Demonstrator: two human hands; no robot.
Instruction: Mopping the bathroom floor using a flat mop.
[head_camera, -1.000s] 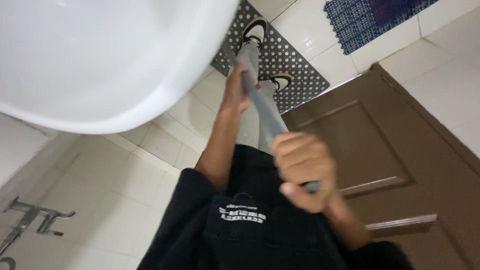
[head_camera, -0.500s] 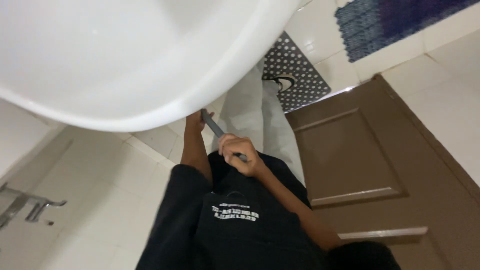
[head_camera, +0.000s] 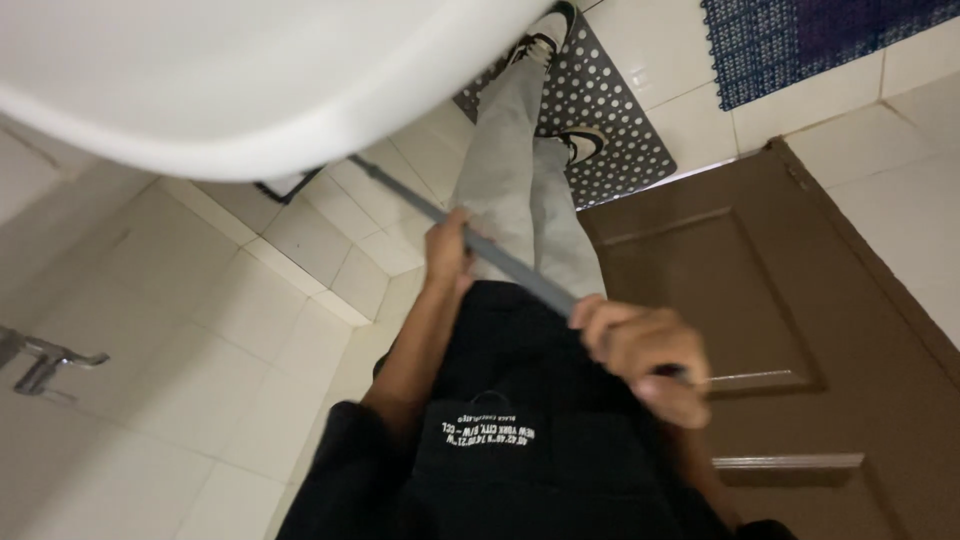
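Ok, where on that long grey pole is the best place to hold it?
Probably along the upper stretch of the grey pole, fists wrapped around it from above. It is thin, straight and slants down under the white basin, so the left hand and right hand spaced apart steady it.

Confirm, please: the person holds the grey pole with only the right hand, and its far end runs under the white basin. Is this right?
Not quite. The head view shows both hands on the grey pole: the left hand farther along it, the right hand near its close end. It does run under the white basin.
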